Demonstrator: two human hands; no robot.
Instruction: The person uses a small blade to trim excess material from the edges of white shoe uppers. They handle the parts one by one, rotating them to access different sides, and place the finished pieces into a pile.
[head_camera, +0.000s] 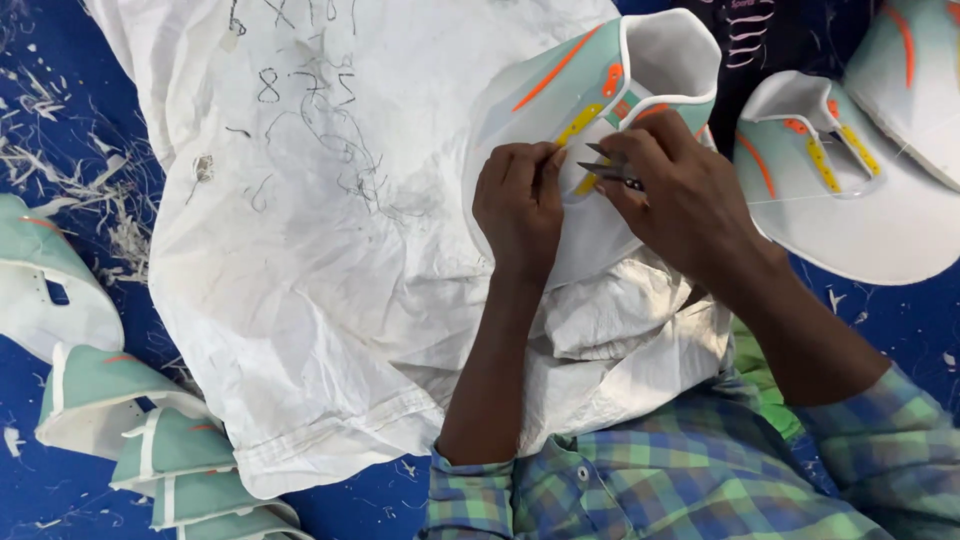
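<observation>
We pin the shoe upper on the white cloth, far centre, left hand pinching its yellow strip; right hand clenched on snips. Risk: blades sit near the left fingertips, so a slip could nick skin or strip

From my remote seat the view is bright and evenly lit, with soft diffuse light from above and only faint shadows under my hands. The white cloth runs close to overexposed but keeps its creases. Focus holds across the middle; the corners look slightly softer, with mild compression blur.
</observation>
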